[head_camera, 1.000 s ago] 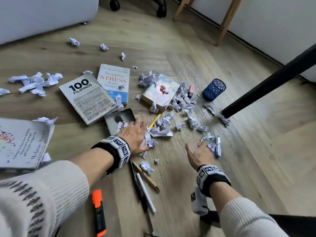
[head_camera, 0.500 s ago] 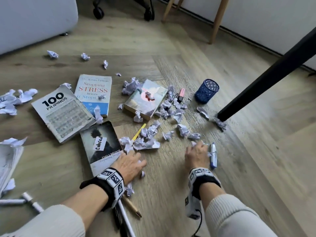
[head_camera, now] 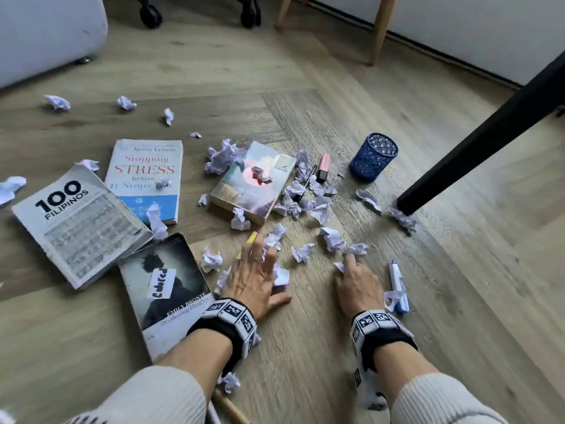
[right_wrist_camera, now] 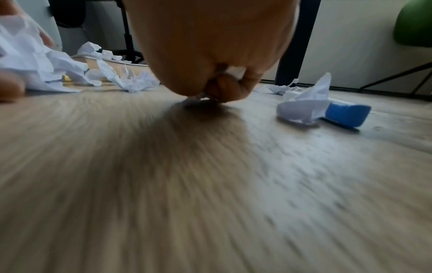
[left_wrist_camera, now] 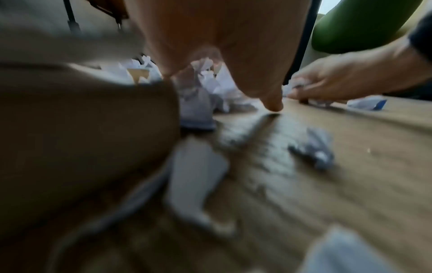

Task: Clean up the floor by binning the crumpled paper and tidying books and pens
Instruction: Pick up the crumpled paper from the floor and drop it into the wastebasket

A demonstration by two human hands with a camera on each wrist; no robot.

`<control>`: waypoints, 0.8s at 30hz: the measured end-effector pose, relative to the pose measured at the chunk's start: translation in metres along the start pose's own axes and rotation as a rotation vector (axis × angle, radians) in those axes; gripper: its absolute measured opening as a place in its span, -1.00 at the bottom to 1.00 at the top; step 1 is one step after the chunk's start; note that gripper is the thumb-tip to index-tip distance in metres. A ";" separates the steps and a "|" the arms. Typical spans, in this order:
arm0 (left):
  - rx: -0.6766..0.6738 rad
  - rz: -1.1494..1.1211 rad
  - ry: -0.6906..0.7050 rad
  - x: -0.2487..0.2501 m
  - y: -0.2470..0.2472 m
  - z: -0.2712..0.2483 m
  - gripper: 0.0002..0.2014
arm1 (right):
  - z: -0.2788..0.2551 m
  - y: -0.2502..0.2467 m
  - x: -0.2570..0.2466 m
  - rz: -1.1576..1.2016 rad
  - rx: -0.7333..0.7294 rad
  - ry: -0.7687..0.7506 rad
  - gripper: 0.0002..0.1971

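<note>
floor point(head_camera: 351, 87): pale wood planks, herringbone pattern
table leg point(head_camera: 477, 142): black, slanting across the right side of the head view, its foot on the floor
wooden legs point(head_camera: 379, 29): two light ones at the top, near the wall
chair wheels point(head_camera: 151, 16): black castors at the top, beside the wooden legs
sofa point(head_camera: 46, 32): pale grey, upper left corner, on a small foot
wall point(head_camera: 458, 22): white, with a dark strip along its base
green ball point(right_wrist_camera: 413, 24): rounded, by the wall, seen from the right wrist
</note>
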State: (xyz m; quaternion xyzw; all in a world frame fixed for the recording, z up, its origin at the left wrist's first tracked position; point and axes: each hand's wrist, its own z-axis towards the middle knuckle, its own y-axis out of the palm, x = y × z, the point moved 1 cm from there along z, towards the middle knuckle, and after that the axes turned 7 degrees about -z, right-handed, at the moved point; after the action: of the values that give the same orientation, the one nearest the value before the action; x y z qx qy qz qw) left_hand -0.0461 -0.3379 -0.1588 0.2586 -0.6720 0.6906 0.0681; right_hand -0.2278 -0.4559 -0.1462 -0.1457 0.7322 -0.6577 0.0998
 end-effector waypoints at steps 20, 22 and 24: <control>-0.054 0.033 -0.083 0.008 -0.025 -0.005 -0.73 | 0.051 -0.007 -0.051 -0.025 0.015 -0.221 -0.56; 0.072 -0.025 -0.211 0.001 -0.041 -0.003 -0.76 | 0.051 -0.008 -0.052 -0.025 0.005 -0.238 -0.58; 0.122 0.015 -0.314 -0.014 -0.054 -0.002 -0.60 | 0.051 -0.010 -0.052 0.032 -0.023 -0.226 -0.61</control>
State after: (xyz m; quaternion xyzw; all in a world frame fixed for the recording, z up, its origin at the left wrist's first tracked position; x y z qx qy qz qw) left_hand -0.0109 -0.3272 -0.1171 0.3620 -0.6332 0.6816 -0.0587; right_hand -0.1611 -0.4862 -0.1449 -0.2085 0.7261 -0.6269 0.1905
